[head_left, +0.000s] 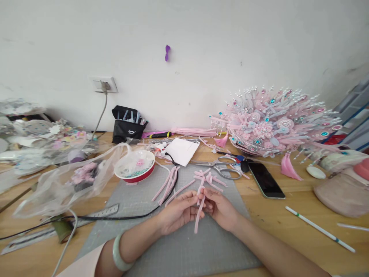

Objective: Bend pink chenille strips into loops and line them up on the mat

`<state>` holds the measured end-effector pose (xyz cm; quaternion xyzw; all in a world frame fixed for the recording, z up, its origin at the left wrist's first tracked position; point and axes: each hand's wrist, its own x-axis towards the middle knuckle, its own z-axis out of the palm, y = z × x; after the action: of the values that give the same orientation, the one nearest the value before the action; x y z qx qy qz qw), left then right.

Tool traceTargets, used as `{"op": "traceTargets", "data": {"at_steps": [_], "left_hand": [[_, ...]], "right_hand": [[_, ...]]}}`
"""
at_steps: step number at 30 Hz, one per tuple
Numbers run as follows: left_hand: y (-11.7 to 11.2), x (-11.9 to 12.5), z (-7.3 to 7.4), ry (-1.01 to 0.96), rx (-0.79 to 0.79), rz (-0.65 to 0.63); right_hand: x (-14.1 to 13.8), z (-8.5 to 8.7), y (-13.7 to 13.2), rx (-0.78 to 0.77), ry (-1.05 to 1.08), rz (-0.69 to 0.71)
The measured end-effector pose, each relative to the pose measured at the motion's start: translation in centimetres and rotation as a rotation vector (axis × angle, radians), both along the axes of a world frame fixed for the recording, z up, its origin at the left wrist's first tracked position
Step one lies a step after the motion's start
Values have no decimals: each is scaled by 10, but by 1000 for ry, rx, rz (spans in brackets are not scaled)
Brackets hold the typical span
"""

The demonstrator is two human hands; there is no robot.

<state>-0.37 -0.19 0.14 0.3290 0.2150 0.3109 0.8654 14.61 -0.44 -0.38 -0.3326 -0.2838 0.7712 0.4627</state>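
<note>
Between my two hands, over the grey cutting mat (150,246), is a pink pipe cleaner (197,221), bent at the top with one end hanging down. My left hand (181,209) pinches it from the left, thumb and fingers closed. My right hand (220,207) is closed on the same pipe cleaner from the other side. Just beyond the fingers lie several short twisted pink pipe cleaner pieces (211,179). Left of them, a bundle of straight pink pipe cleaners (168,184) rests on the mat beside a black cable (127,217).
Scissors (219,166) and a phone (265,179) lie to the right. A beaded pink headdress (268,127) stands at the back right. To the left are a red-and-white bowl (135,177), a plastic bag (54,188), a ruler (100,212) and a thread spool (63,229).
</note>
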Motion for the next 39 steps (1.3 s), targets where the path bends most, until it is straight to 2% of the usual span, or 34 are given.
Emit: {"op": "traceTargets", "data": {"at_steps": [11,22,28,34,39], "left_hand": [[0,0,6,30,-56,21],[1,1,2,90,57,30],[0,3,2,124,134,-6],[-3,2,7,88,120,-28],[-1,1,3,109,105,-42]], "right_hand": [[0,2,-1,-21,6,-17],[2,8,-3,70,-13,65],[1,3,-4,65,-15,79],[-1,0,-5,54,-26,73],[-3,2,-5,71,-28,72]]}}
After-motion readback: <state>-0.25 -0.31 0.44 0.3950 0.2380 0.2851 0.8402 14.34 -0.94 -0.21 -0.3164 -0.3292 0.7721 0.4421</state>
